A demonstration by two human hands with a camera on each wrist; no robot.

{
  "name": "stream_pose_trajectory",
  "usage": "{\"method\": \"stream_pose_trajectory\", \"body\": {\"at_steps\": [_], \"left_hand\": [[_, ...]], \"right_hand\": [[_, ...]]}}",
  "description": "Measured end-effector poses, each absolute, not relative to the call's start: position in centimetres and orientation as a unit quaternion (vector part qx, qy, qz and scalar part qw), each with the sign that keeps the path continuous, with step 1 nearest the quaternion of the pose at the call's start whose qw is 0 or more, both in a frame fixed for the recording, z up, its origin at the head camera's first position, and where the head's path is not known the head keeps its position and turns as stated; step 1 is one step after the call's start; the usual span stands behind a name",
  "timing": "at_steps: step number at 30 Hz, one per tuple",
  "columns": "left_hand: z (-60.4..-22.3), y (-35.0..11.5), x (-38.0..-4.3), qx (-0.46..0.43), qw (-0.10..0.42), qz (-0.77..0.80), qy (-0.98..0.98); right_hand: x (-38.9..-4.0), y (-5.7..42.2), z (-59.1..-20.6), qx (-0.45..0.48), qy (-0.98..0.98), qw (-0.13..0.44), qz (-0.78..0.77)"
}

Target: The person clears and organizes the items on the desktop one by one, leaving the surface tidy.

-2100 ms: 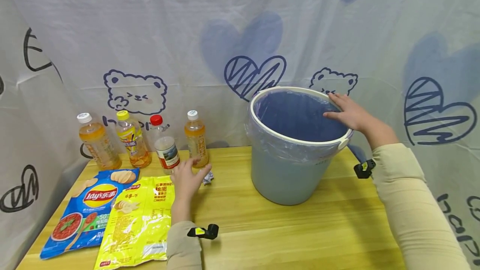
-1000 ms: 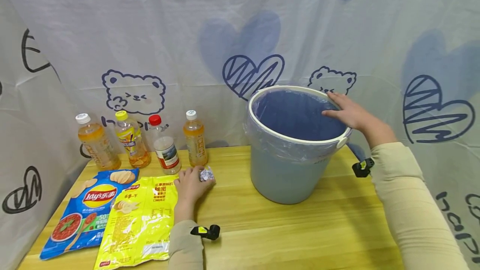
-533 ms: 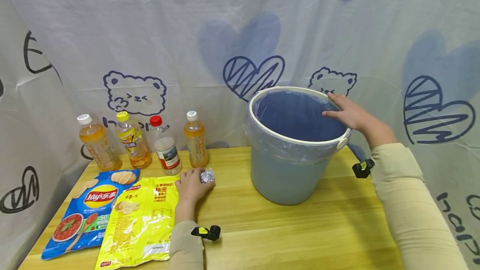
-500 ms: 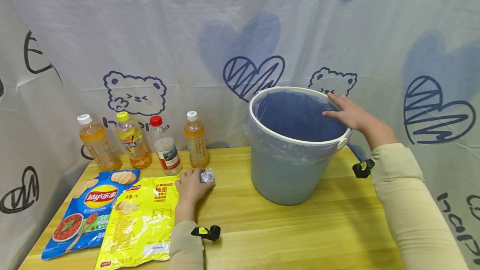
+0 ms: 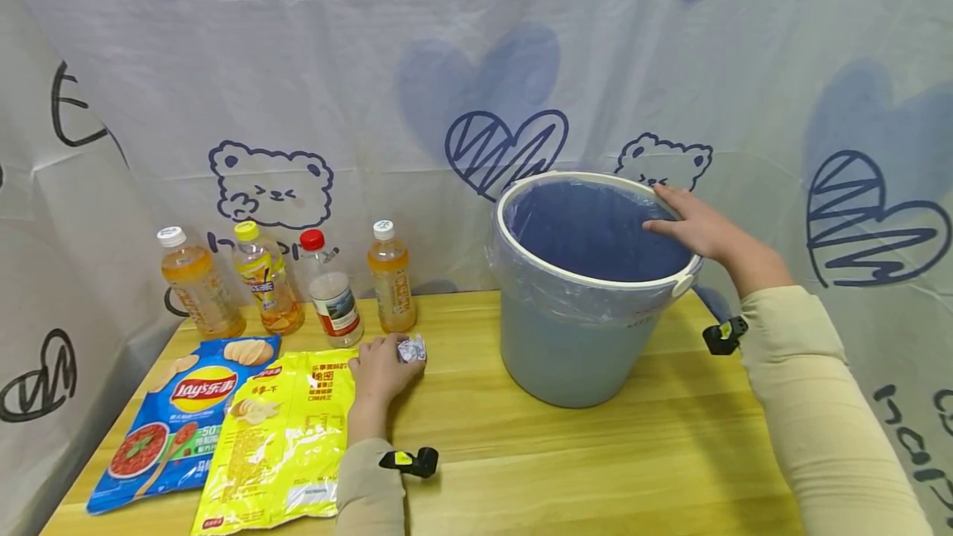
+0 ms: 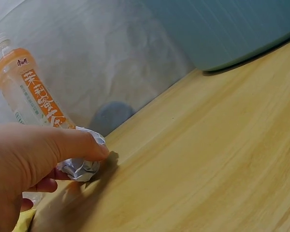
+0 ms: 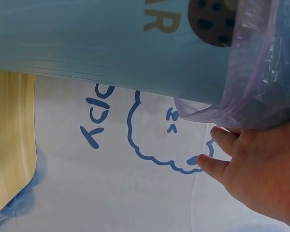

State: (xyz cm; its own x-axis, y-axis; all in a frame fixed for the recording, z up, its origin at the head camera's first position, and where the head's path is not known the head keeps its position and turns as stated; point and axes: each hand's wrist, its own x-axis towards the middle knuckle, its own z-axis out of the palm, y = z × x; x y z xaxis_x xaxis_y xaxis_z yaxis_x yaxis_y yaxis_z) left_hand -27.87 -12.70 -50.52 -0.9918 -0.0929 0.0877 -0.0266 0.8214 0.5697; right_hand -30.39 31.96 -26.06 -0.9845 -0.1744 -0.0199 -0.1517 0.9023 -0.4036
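In the head view my left hand [image 5: 383,366] pinches a crumpled paper ball [image 5: 412,348] low over the table, in front of an orange-labelled drink bottle [image 5: 390,279] with a white cap. The left wrist view shows the thumb pressed against the paper ball [image 6: 82,166], with a dark shadow on the wood beside it. My right hand [image 5: 700,226] rests on the right side of the rim of a blue-grey trash bin [image 5: 573,354]. Its thumb reaches over the opening, and two fairly straight fingers show outside the bag in the right wrist view. A clear bag [image 7: 253,63] lines the bin.
Left of the paper ball stand a red-capped bottle [image 5: 333,304], a yellow-capped bottle [image 5: 268,284] and a white-capped bottle [image 5: 201,288]. A blue chip bag [image 5: 179,420] and a yellow chip bag [image 5: 275,437] lie at the front left. A printed cloth [image 5: 372,64] hangs behind the table.
Since the earliest frame, my left hand has come down from above the table with spread fingers and taken hold of the paper ball. Over the last second it has barely moved. My right hand stays put.
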Motion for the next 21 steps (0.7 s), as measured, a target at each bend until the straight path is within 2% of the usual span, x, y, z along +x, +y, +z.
{"method": "stream_pose_trajectory", "body": {"at_steps": [11, 21], "left_hand": [[-49.6, -12.9, -27.7, 0.024, 0.074, -0.311, -0.947], [-47.4, -13.0, -27.6, 0.012, 0.124, -0.319, -0.939]], "right_hand": [[-30.4, 31.9, -26.1, -0.083, 0.976, 0.025, -0.201], [-30.5, 31.9, -26.1, -0.089, 0.976, 0.022, -0.200]]}}
